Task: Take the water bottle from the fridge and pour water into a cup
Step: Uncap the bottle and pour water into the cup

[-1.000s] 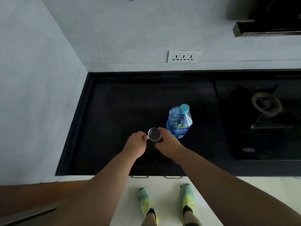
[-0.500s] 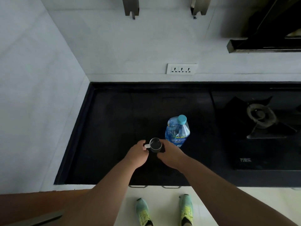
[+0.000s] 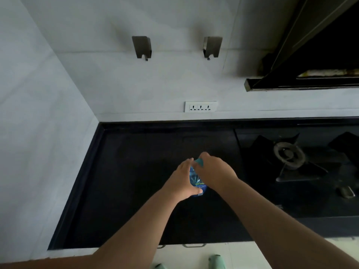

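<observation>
Your two bare forearms reached forward from the bottom of the view over a black, glossy bench (image 3: pixel 136 191) set in the corner of pale grey walls. Both hands met near the middle of it, around a clear blue plastic water bottle (image 3: pixel 195 178) with a printed label, which stood on the bench between them. Your left hand (image 3: pixel 181 181) wrapped the bottle's body from the left, its grip curled around the plastic, thumb low by the label. Your right hand (image 3: pixel 213 171) came in from the right and covered the top, its fingers closed over the turquoise screw cap (image 3: pixel 199 163), of which only a sliver showed. The cup could not be seen; your hands and arms hid the bench just in front of the bottle.

To the right, sunk into the bench, sat a black gas hob (image 3: pixel 291 158) with a round metal burner ring. Above it hung the dark edge of an extractor hood (image 3: pixel 301 84). On the back wall was a white triple socket strip (image 3: pixel 201 106), and higher up two brushed-metal wall hooks (image 3: pixel 141 47), well apart. At the lower edge, the toes of pale green shoes (image 3: pixel 215 262) showed on a light floor
</observation>
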A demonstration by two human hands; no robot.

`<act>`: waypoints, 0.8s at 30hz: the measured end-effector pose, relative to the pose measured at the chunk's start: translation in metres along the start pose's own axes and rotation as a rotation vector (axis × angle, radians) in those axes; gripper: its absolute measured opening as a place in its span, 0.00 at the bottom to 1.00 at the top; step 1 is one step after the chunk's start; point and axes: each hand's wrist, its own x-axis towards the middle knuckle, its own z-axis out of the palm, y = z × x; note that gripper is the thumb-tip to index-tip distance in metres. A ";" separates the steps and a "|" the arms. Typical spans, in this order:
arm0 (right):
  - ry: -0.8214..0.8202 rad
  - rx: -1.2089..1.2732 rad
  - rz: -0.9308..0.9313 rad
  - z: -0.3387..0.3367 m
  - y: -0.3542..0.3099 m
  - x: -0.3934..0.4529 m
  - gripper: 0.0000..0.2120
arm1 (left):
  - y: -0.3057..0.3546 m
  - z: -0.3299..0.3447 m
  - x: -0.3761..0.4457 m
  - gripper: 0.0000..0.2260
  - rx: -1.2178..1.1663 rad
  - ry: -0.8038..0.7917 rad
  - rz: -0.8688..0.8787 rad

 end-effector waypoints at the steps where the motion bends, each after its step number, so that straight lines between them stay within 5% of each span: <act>1: -0.007 -0.017 -0.021 0.004 0.002 0.002 0.18 | 0.000 0.005 0.002 0.48 -0.001 0.029 -0.010; 10: 0.038 0.007 -0.106 0.003 0.015 -0.001 0.12 | 0.000 0.021 -0.003 0.46 -0.097 0.121 0.023; 18: 0.137 0.008 -0.288 -0.099 -0.019 -0.036 0.14 | 0.044 -0.031 -0.027 0.47 -0.399 0.266 0.205; 24: 0.319 -0.152 -0.252 -0.178 -0.048 -0.058 0.15 | 0.087 -0.086 -0.041 0.44 -0.367 0.458 0.352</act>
